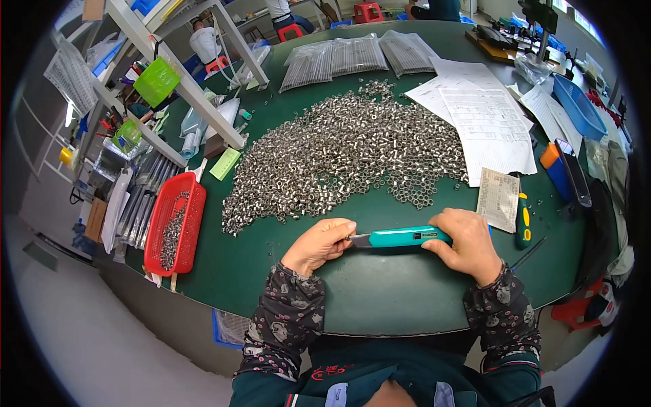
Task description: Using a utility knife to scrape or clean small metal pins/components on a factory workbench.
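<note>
My right hand is wrapped round the handle of a teal utility knife, held level above the front of the table. Its grey blade points left, and the tip meets the fingertips of my left hand. Those fingers are closed in a pinch on a small metal piece, mostly hidden, so its exact shape is unclear. Just beyond both hands spreads a large heap of short shiny metal rings, with a loose single layer of them at its near right edge.
Left of the heap, a red plastic basket holds more small metal pieces. Paper sheets, a brown printed slip, a yellow-and-green-handled tool and a phone lie right. Clear bags of thin rods lie at the back.
</note>
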A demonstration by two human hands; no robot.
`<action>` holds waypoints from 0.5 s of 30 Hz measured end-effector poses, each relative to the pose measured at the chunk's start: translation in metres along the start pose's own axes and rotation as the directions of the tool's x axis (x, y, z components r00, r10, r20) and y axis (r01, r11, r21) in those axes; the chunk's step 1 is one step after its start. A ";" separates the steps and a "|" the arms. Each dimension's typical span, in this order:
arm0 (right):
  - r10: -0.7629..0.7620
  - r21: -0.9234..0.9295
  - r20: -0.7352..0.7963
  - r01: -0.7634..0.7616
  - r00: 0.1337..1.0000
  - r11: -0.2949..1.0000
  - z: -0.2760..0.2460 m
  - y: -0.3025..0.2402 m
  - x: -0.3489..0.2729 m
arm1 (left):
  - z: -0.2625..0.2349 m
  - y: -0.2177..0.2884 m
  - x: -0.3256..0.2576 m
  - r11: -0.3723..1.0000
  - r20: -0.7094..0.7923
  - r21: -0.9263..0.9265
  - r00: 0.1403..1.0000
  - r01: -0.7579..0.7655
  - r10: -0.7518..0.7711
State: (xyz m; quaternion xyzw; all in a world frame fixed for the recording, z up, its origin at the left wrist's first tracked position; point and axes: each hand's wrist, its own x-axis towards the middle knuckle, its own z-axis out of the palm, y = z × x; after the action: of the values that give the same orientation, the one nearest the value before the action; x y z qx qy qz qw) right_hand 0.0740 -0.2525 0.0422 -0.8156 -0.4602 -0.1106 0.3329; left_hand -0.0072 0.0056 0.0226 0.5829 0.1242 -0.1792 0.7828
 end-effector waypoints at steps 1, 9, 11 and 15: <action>-0.002 -0.002 -0.001 0.002 1.000 1.000 0.000 0.001 0.000 | 0.000 -0.001 0.000 1.000 0.000 0.000 1.000 -0.002 0.002; 0.077 0.138 0.000 -0.076 0.997 0.988 0.005 0.005 -0.004 | 0.001 -0.007 0.006 0.950 -0.032 -0.200 0.970 -0.241 0.240; 0.141 0.190 0.023 -0.143 0.990 0.971 0.008 0.004 -0.006 | -0.003 -0.010 0.008 0.907 -0.051 -0.275 0.947 -0.318 0.317; 0.318 0.310 0.146 -0.349 0.937 0.884 0.015 0.004 -0.008 | 0.002 -0.009 0.009 0.882 -0.114 -0.305 0.934 -0.358 0.339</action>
State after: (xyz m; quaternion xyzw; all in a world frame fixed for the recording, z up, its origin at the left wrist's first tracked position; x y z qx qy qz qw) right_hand 0.0704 -0.2493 0.0250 -0.8191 -0.3396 0.0642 0.4578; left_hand -0.0028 0.0001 0.0117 0.4653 0.0673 0.0040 0.8826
